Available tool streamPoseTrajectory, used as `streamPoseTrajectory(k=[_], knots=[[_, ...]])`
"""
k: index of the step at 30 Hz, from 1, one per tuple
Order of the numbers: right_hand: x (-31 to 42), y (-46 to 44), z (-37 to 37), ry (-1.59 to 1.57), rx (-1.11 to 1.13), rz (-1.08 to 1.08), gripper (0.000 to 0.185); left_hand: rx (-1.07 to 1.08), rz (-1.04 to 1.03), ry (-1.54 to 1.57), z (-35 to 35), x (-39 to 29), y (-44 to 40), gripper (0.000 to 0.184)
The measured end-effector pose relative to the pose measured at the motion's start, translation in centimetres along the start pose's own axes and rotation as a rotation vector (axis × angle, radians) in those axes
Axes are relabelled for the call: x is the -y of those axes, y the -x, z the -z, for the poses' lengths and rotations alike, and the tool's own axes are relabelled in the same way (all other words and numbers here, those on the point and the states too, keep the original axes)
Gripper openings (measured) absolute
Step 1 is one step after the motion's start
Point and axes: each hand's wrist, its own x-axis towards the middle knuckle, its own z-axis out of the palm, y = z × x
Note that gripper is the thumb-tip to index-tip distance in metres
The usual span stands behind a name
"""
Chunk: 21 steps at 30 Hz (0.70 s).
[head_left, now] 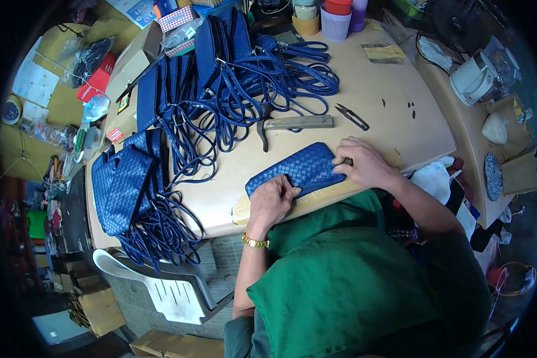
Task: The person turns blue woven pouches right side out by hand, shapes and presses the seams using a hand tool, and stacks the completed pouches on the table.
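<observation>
A blue woven pouch (309, 167) lies flat near the table's front edge. My left hand (272, 201), with a gold watch at the wrist, rests on the pouch's lower left edge, thumb and fingers pinched together there. At the pouch's right end is my right hand (363, 162), its fingers closed around a small dark object that is mostly hidden. Beyond the pouch lie a hammer (298, 123) with a wooden handle and a pair of thread snips (352, 117).
Blue pouches with straps (155, 95) stand bunched at the back left. More woven pouches (120, 188) are stacked at the left edge. Cups (335, 24) stand at the back. A white plastic chair (176, 298) is below left, and a white appliance (472, 79) at right.
</observation>
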Motion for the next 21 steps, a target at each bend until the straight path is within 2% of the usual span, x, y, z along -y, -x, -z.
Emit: streamPoseTrajectory(k=[1, 2, 4, 6, 9, 12, 16, 18, 21], knots=[[0.6, -0.1, 0.1, -0.051, -0.023, -0.020, 0.012, -0.001, 0.000, 0.003, 0.0, 0.1, -0.1, 0.027], [1.1, 0.1, -0.6, -0.141, 0.009, 0.077, 0.013, 0.006, -0.011, -0.024, 0.0, 0.2, -0.2, 0.026], [0.8, 0.7, -2.9, -0.149, 0.022, 0.058, 0.014, 0.018, -0.022, -0.053, -0.5, 0.1, 0.1, 0.025], [0.4, 0.5, -3.8, -0.199, 0.044, 0.015, 0.015, -0.198, -0.170, -0.216, -1.6, -0.4, 0.5, 0.024], [0.0, 0.2, -4.3, -0.164, 0.019, 0.012, 0.015, -0.229, -0.224, -0.256, -2.8, -2.1, 0.4, 0.023], [-0.8, 0.3, -2.7, -0.060, -0.049, 0.055, 0.011, -0.183, -0.190, -0.208, -2.1, -2.1, -0.1, 0.025], [-0.2, 0.3, -1.0, -0.023, -0.155, -0.099, 0.012, -0.131, -0.172, -0.134, -1.6, -1.8, -0.5, 0.027], [1.1, 0.4, -2.7, -0.068, -0.035, 0.191, 0.011, -0.108, -0.169, -0.124, -1.7, -1.7, -0.6, 0.027], [-0.1, 1.2, -2.2, 0.008, -0.025, 0.141, 0.010, -0.087, -0.153, -0.113, -1.6, -1.5, -0.8, 0.028]])
